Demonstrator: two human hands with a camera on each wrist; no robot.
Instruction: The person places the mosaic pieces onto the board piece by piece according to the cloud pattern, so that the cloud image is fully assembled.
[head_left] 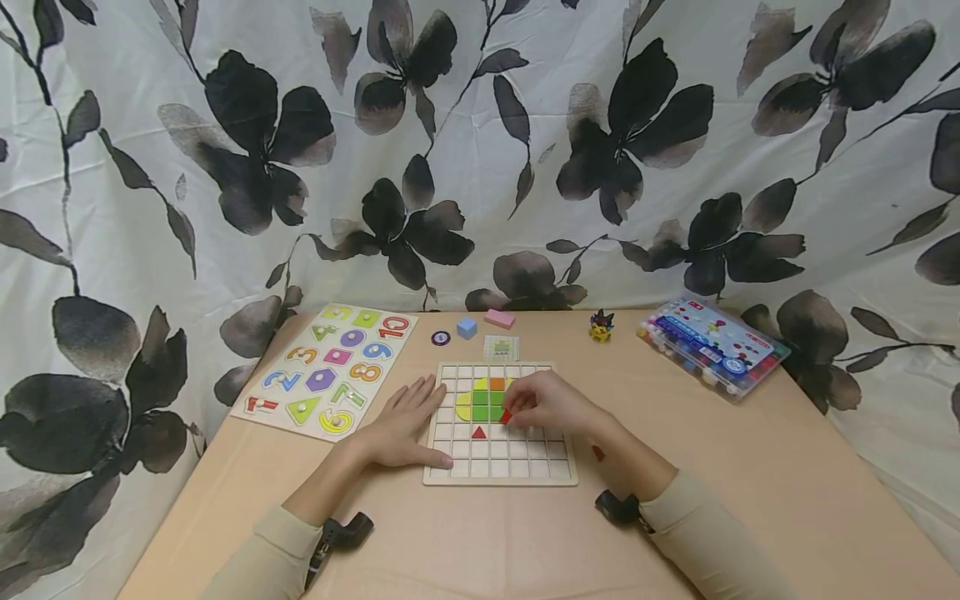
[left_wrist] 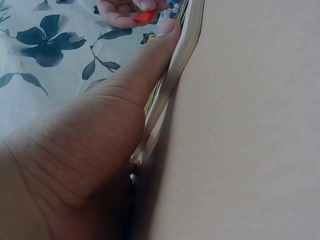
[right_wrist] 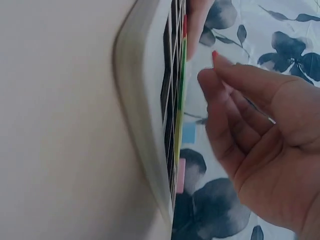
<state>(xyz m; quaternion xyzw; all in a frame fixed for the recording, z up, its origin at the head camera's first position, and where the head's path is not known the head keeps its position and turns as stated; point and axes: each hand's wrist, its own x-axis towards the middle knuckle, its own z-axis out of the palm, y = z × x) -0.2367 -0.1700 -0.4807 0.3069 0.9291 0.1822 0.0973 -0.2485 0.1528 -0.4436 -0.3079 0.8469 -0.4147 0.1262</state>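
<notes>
A white gridded board with a wooden rim [head_left: 517, 481] lies on the table. My left hand [head_left: 401, 427] rests along its left side, fingers straight and thumb over the near left part. Between thumb and fingertips, my right hand [head_left: 553, 403] pinches a small red piece [head_left: 506, 416]; in the right wrist view its red tip [right_wrist: 215, 56] shows above the board. On the grid sit green squares [head_left: 487, 406], an orange square [head_left: 497, 384], yellow pieces [head_left: 463, 407] and a red triangle [head_left: 478, 432]. The right hand hides part of the grid's right side.
Behind the board lie a small pattern card [head_left: 501, 348], a blue cube [head_left: 467, 327], a pink block [head_left: 499, 318] and a dark round disc [head_left: 440, 338]. A number-and-shape board [head_left: 300, 383] is at left. A figurine [head_left: 601, 326], plastic case [head_left: 712, 346] and loose red piece [head_left: 597, 452] are at right.
</notes>
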